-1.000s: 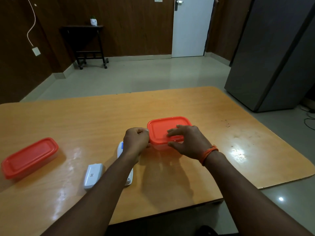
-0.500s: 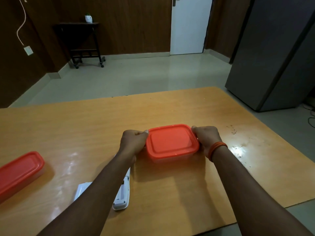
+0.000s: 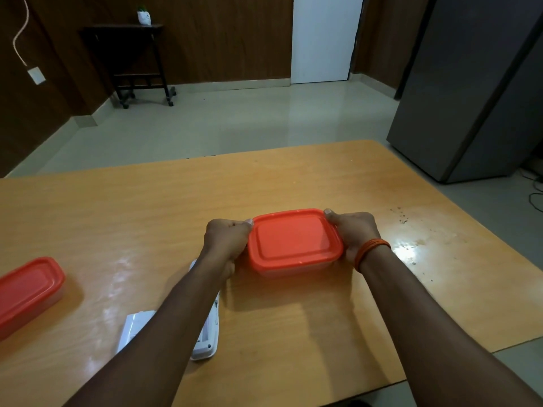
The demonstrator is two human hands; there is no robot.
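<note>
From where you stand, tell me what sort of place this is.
Probably a plain room in a home or office: a large glossy wooden table, a white door in dark wood-panelled walls, and a tall grey refrigerator-like cabinet.

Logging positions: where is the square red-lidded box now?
Head view, middle of the table: the red-lidded box is gripped between the left hand and right hand, beyond and right of a white device.

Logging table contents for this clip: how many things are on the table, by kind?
Red-lidded containers: 2
White devices: 2
Total: 4
</note>
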